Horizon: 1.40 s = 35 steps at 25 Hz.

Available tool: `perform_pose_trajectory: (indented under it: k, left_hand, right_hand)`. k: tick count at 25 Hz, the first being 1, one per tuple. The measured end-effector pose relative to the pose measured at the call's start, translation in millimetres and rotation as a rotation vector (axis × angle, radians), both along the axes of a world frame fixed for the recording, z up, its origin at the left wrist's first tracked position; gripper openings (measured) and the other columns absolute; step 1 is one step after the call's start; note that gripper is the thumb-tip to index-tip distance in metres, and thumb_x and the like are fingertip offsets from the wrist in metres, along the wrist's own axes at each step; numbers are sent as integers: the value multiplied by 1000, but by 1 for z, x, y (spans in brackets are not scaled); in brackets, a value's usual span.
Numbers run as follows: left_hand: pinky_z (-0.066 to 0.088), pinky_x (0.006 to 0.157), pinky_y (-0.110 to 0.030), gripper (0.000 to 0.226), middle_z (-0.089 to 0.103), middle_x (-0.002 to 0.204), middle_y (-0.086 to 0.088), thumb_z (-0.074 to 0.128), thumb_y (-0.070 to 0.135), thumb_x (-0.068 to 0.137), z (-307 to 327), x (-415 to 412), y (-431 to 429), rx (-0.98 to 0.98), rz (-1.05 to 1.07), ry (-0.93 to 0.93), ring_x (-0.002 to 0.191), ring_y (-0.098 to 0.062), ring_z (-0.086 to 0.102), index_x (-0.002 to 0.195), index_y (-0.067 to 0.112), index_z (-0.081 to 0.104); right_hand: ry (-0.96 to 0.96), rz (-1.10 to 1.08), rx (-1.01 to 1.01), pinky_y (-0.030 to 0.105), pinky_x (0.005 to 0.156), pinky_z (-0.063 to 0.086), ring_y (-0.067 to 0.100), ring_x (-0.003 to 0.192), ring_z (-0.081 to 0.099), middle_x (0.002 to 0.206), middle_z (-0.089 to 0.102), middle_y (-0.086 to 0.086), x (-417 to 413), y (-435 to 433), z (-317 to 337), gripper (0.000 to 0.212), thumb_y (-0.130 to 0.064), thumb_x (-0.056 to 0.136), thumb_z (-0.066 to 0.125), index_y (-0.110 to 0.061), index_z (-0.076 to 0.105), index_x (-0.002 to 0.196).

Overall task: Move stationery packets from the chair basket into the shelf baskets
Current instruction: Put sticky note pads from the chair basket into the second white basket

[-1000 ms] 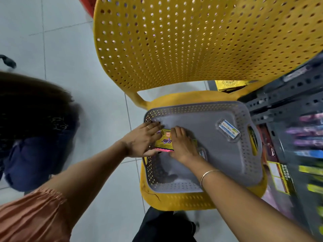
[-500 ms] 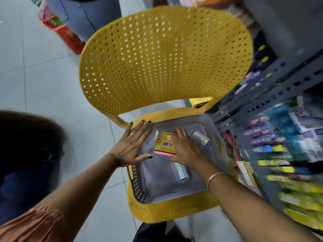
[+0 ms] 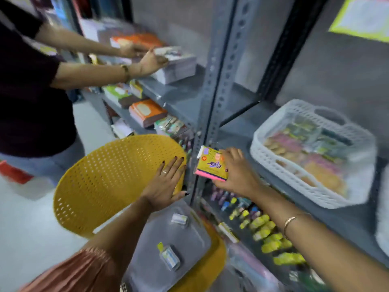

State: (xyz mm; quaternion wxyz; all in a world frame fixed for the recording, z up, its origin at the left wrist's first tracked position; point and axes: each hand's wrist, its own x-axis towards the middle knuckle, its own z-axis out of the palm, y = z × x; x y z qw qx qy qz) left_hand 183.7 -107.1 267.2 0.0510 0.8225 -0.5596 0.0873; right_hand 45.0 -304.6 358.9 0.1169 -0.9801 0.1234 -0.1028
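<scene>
The yellow packet (image 3: pixel 211 167) is being carried in the air between the chair basket (image 3: pixel 179 239), near and low, and the white shelf basket (image 3: pixel 273 163) to the right; it is judged best kept level and lowered well inside the rim before being released. The right hand (image 3: pixel 235 173) is being closed around the packet, while the left hand (image 3: pixel 166 182) is being held flat, fingers spread, against the yellow chair back (image 3: pixel 109 178).

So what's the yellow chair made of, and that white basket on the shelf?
The yellow chair looks like moulded plastic: a smooth, curved back dotted with small holes. The white basket also looks like plastic, with a woven-style lattice wall and cut-out handles. The picture is blurred, so shine is hard to judge.
</scene>
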Motion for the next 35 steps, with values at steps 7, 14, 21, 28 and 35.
perform_pose_trajectory:
  k: [7, 14, 21, 28, 35]
  left_hand:
    - [20, 106, -44, 79, 40, 142, -24, 18, 61, 93, 128, -74, -153, -318, -310, -53, 133, -32, 28, 133, -3, 39]
    - [21, 105, -43, 79, 48, 137, -19, 16, 63, 91, 154, -255, -253, -235, -616, -104, 128, -33, 43, 124, 3, 55]
    - [22, 111, -35, 96, 40, 143, -18, 6, 72, 87, 108, -312, -260, -96, -546, 131, 132, -29, 39, 138, -3, 39]
    - [33, 106, -44, 112, 39, 145, -16, -1, 83, 75, 61, -295, -264, 69, -536, 103, 132, -30, 38, 141, 0, 35]
    - [17, 115, -39, 123, 25, 152, -9, -12, 89, 59, 61, -295, -269, 75, -544, 82, 138, -26, 23, 146, 10, 23]
  right_hand:
    - [-205, -334, -20, 36, 99, 36, 29, 114, 41, 119, 46, 14, -133, -91, 122, 79, -40, 63, 74, -8, 44, 128]
    - [-146, -684, -83, 34, 101, 33, 31, 121, 38, 121, 45, 17, -313, -151, 139, 72, -35, 69, 74, -5, 45, 127]
    - [-9, -845, 4, 35, 101, 36, 29, 121, 36, 122, 42, 14, -397, -172, 106, 73, -38, 69, 73, -7, 42, 128]
    - [352, -869, 187, 31, 100, 39, 28, 121, 38, 127, 40, 15, -432, -181, 63, 75, -28, 68, 73, -4, 39, 130]
    - [533, -857, 213, 38, 104, 38, 32, 120, 43, 132, 39, 19, -434, -194, 40, 58, -25, 84, 61, -4, 37, 132]
